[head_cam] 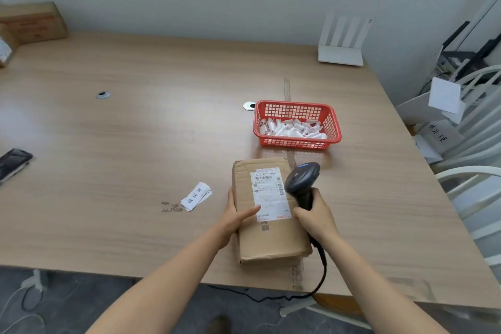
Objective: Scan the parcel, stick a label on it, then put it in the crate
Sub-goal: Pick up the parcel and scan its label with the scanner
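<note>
Wooden table [135,130] fills frame. On it: parcel [271,236] lower centre, red basket [296,141] centre right, labels [196,196] centre, phone [12,164] left edge, cardboard boxes [34,22] upper left, white router [341,47] upper right.

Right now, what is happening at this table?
A person is scanning a parcel. The left hand rests on the box's left side and steadies it flat on the table. The right hand has its grip around a black scanner, whose head points down at the white shipping label on top of the box. A small stack of stickers lies to the left of the parcel, not yet used. A red basket of small white pieces stands behind it.
</note>
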A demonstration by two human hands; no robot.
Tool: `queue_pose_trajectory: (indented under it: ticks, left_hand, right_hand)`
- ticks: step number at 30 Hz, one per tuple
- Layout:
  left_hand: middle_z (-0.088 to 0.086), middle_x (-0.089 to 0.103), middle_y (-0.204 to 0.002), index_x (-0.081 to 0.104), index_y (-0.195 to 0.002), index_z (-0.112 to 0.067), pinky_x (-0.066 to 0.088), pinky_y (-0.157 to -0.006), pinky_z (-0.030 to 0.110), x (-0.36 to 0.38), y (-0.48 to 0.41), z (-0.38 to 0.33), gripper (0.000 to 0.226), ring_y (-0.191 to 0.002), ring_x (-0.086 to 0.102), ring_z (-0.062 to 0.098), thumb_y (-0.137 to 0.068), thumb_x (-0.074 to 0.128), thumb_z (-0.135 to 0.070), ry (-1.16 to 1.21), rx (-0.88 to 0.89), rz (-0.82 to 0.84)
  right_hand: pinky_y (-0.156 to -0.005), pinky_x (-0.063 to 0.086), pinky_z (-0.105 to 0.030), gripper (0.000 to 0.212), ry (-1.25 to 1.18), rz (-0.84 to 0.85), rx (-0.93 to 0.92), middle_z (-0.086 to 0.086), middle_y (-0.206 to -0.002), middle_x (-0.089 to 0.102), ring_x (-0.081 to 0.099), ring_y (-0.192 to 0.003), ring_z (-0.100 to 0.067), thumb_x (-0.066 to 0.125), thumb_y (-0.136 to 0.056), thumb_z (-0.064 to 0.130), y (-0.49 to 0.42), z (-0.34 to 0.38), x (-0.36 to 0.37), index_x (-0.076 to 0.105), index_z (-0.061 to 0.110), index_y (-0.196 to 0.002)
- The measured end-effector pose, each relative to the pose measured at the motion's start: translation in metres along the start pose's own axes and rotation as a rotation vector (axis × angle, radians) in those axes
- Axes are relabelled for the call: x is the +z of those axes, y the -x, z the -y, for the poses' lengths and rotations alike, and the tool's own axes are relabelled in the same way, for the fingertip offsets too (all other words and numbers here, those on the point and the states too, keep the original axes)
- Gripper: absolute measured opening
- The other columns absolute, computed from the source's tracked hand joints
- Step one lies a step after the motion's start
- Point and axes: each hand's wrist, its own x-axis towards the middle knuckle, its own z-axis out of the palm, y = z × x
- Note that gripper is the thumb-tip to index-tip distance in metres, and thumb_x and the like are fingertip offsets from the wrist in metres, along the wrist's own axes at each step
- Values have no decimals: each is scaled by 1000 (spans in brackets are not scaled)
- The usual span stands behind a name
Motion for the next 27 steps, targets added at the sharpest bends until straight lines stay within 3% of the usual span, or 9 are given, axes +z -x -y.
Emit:
queue_pose_trajectory:
  ticks: [3, 6, 10, 12, 18, 21, 23, 27]
  left_hand:
    - [0, 55, -135, 15, -143, -36, 48, -97, 40, -2, -4, 1, 86, -119, 57, 21, -80, 71, -22, 108, 12, 50]
    - [-4, 58, -131, 14, -142, -42, 51, -88, 34, -3, -2, 0, 93, -116, 59, 17, -71, 73, -29, 165, 14, 68]
    - [-2, 29, -152, -9, -143, -46, 33, -113, 46, -8, -2, -9, 124, -139, 33, 20, -54, 77, -51, 39, 39, 68]
    - [0, 16, -154, -14, -141, -49, 30, -114, 50, -12, -2, -16, 128, -142, 24, 22, -48, 73, -60, -49, 29, 43]
    - [7, 18, -148, -18, -140, -48, 24, -116, 41, -23, -7, -31, 118, -137, 20, 14, -61, 70, -50, -126, 136, -34]
    - [4, 22, -141, -12, -142, -49, 27, -117, 43, -23, -12, -43, 115, -137, 27, 20, -60, 70, -48, -161, 193, -33]
    - [0, 24, -133, -5, -143, -49, 30, -115, 44, -23, -14, -51, 113, -135, 32, 22, -58, 71, -49, -171, 231, -27]
    - [-3, 25, -130, 2, -139, -56, 34, -113, 45, -21, -18, -64, 113, -131, 36, 20, -49, 70, -59, -188, 289, 1]
  right_hand:
    - [-56, 39, -23, 34, -10, -27, 17, 10, -80, 57, 53, -75, -12, 56, -65, 19, 0, 3, 2, 48, 21, -98]
    - [-55, 38, -23, 30, -10, -59, 19, 12, -79, 56, 52, -73, -7, 57, -70, 11, -3, 2, 6, 48, 21, -96]
    - [-56, 40, -27, 28, -70, -129, 43, 8, -79, 59, 55, -75, -16, 55, -71, 6, -8, 3, 6, 50, 19, -95]
    - [-58, 41, -30, 27, -109, -152, 48, 4, -79, 60, 56, -76, -21, 54, -71, 4, -11, 6, 5, 51, 18, -94]
    - [-66, 45, -37, 30, -87, -139, 4, 2, -80, 58, 57, -79, -27, 53, -72, 3, -8, 26, 3, 48, 14, -99]
    - [-58, 45, -32, 25, -66, -168, -77, 3, -72, 54, 54, -64, -22, 54, -66, 13, 3, 42, 1, 47, 20, -89]
    - [-44, 45, -29, 22, -152, -107, -110, 0, -66, 52, 51, -50, -15, 56, -70, 9, 12, 53, 3, 48, 26, -82]
    - [-37, 42, -27, 10, -359, 4, -88, -6, -56, 50, 48, -38, -14, 59, -81, 5, 23, 67, 11, 52, 12, -81]
